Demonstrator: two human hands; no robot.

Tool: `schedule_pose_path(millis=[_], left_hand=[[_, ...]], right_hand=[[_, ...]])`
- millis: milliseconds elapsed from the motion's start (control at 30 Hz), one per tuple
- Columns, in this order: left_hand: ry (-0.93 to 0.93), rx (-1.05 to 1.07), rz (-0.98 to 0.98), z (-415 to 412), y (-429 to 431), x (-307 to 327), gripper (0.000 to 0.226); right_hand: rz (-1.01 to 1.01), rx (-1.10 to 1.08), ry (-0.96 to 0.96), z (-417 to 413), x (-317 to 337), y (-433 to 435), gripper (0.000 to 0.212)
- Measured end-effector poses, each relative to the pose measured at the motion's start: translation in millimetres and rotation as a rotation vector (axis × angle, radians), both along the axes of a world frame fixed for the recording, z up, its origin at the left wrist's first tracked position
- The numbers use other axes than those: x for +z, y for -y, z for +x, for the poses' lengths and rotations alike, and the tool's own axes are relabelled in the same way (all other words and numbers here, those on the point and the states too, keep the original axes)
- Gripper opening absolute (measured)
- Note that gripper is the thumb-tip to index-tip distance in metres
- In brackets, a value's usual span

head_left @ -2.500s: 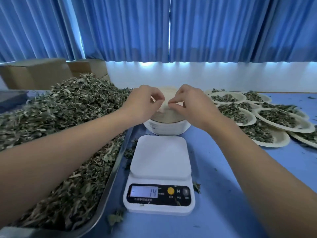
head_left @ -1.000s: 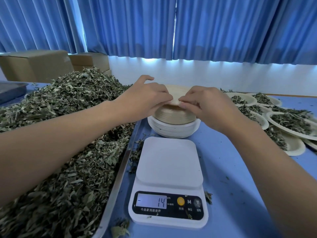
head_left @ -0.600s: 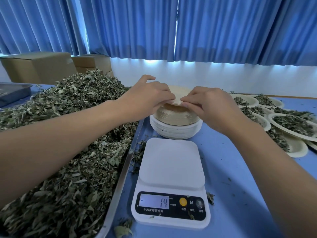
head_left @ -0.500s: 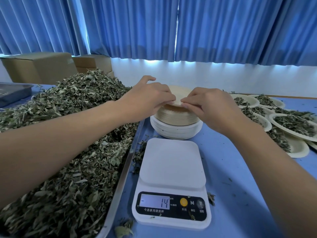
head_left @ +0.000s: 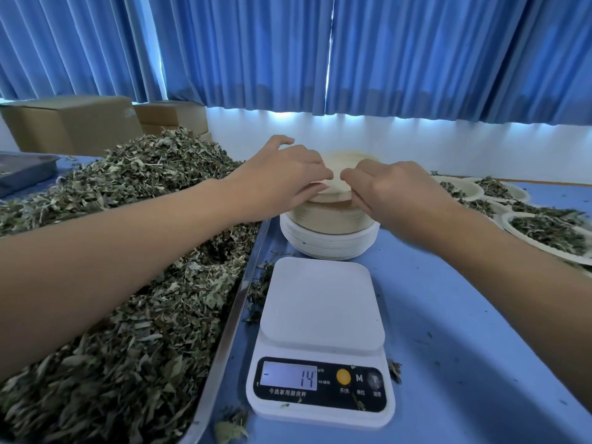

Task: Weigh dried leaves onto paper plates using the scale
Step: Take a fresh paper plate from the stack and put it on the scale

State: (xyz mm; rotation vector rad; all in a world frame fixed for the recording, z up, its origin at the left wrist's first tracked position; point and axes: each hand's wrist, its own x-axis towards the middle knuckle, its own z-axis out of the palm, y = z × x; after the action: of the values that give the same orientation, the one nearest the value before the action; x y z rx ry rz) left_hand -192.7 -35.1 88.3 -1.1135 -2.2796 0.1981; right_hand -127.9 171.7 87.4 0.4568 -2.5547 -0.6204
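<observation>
Blue curtains (head_left: 288, 52) across the back wall; cardboard boxes (head_left: 73, 123) at far left. Blue table (head_left: 448, 315) below.

- Metal tray (head_left: 230, 315) on the left, heaped with dried leaves (head_left: 128, 315); a few stray bits lie on the table by its rim.
- Filled plates (head_left: 544, 232) at far right, each with a portion of leaves.
- White scale (head_left: 320, 315) at centre front, platform bare.
- Stack of paper plates (head_left: 326, 241) just behind the scale.
- Top plate (head_left: 333, 184) has its near edge raised off the stack.
- Left hand (head_left: 282, 181) and right hand (head_left: 394, 190) meet over the stack, fingers curled, fingertips almost touching. Each pinches the near rim of the top plate. Left index finger sticks up, clear of the plate.

Writing: display (head_left: 288, 374) reads "14" with a small dash at its left edge. Beside it a yellow button and an "M". Chinese print below, too small to record reliably.
</observation>
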Motion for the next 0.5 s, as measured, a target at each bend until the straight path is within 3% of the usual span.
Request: schedule_pose_path(millis=[100,267,500], left_hand=[[0.033,0.03,-0.048,0,-3,-2,0.036],[0.112,-0.027,-0.018,1,-4,-7,0.035],[0.118,-0.056,-0.042,-2,-4,-8,0.032]], right_hand=[[-0.039,0.038,0.037,0,-2,-1,0.023],[-0.179,0.106,0.114,1,-6,-9,0.037],[-0.207,0.122,0.186,7,-5,-9,0.044]])
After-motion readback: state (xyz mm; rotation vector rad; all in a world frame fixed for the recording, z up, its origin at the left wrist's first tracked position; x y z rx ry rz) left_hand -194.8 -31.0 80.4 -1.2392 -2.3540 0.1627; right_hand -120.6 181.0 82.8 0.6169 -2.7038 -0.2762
